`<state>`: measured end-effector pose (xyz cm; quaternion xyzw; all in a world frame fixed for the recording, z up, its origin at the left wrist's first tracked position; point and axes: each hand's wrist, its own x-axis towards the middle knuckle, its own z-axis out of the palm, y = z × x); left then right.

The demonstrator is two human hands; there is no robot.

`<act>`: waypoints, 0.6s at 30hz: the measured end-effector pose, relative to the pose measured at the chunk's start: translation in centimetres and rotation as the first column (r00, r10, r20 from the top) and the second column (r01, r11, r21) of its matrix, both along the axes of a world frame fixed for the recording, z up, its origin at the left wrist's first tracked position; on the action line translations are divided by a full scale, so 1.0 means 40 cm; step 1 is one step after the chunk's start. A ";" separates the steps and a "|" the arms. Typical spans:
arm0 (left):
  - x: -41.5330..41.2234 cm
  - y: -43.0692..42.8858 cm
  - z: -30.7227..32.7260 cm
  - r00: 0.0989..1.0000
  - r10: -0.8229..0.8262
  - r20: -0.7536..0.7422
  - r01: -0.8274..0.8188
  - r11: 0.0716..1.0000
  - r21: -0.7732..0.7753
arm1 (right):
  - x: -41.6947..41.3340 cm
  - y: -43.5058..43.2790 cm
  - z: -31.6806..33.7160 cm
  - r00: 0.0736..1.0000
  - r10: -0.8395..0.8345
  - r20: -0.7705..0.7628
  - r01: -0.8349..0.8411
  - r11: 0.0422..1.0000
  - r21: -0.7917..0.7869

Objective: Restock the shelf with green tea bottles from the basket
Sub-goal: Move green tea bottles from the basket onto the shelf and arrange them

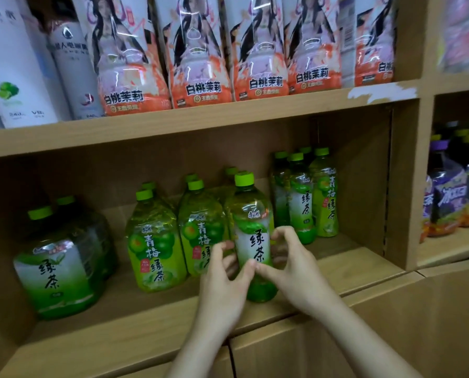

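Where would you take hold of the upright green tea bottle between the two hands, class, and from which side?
Round its labelled middle, from the front. The green tea bottle stands upright near the front of the shelf, wide and round, with a plum tea bottle close on its left; the left hand and right hand cup it so.

- The tea bottle [251, 236] stands upright near the front of the lower shelf [146, 323]. The left grip [222, 285] is wrapped round its left side and the right grip [296, 271] round its right, with the thumbs meeting on its front.
- Just left of it, two files of plum tea bottles [154, 241] run front to back.
- Further left, apart, stands a wide bottle [56, 266] with another behind it.
- Behind and to the right, small bottles [304, 197] cluster near the side wall [407, 173].
- The upper shelf [200, 124] carries a row of tall bottles [203, 64].
- Right of the wall, another compartment holds more bottles [451, 192].
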<state>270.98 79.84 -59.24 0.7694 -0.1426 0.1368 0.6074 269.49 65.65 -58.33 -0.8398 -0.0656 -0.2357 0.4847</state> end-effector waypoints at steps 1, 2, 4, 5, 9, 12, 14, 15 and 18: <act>-0.005 -0.023 0.000 0.999 -0.035 0.005 0.035 0.999 0.001 | -0.014 -0.029 0.002 1.000 -0.015 0.005 0.015 1.000 -0.008; -0.008 -0.051 -0.001 0.998 -0.066 0.009 0.066 0.998 0.010 | -0.026 -0.060 0.004 0.999 -0.042 0.005 0.042 0.999 -0.017; -0.010 -0.121 0.001 0.994 -0.108 0.028 0.106 0.992 0.069 | -0.046 -0.123 0.007 0.994 -0.112 0.006 0.112 0.994 -0.015; -0.007 -0.161 -0.001 0.993 -0.108 0.041 0.103 0.988 0.114 | -0.051 -0.153 0.006 0.988 -0.155 0.012 0.155 0.988 -0.009; 0.018 -0.308 -0.015 0.988 -0.152 0.018 0.141 0.950 0.278 | -0.047 -0.247 -0.004 0.921 -0.385 0.067 0.387 0.922 -0.021; 0.043 -0.374 -0.015 0.972 -0.231 -0.042 0.234 0.944 0.233 | -0.028 -0.287 -0.006 0.850 -0.518 0.090 0.523 0.852 -0.028; 0.066 -0.397 -0.010 0.967 -0.245 -0.067 0.253 0.953 0.167 | -0.016 -0.306 -0.007 0.825 -0.555 0.109 0.562 0.826 -0.042; 0.078 -0.406 -0.008 0.970 -0.232 -0.074 0.240 0.959 0.149 | -0.011 -0.313 -0.009 0.827 -0.551 0.114 0.557 0.829 -0.037; 0.107 -0.434 0.009 0.994 -0.108 -0.010 0.108 0.967 0.229 | -0.011 -0.331 -0.017 0.861 -0.503 0.080 0.504 0.864 0.002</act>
